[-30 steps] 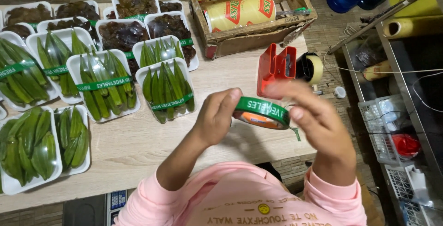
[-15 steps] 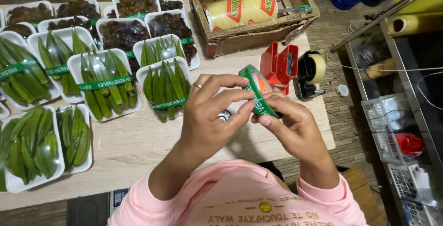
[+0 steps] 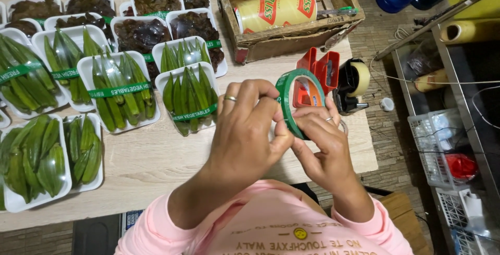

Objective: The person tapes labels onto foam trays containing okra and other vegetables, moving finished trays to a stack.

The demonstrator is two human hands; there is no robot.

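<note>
Both hands hold a green roll of tape (image 3: 298, 103) up on edge above the right end of the tabletop (image 3: 156, 161) — the left hand (image 3: 247, 125) pinches its rim with thumb and fingers, and the right hand (image 3: 323, 140) grips it from below. Just behind the roll, near the right edge, stand a red tape dispenser (image 3: 322, 70) and a black one (image 3: 351, 86); trays of okra (image 3: 120, 91) cover the left side.
</note>
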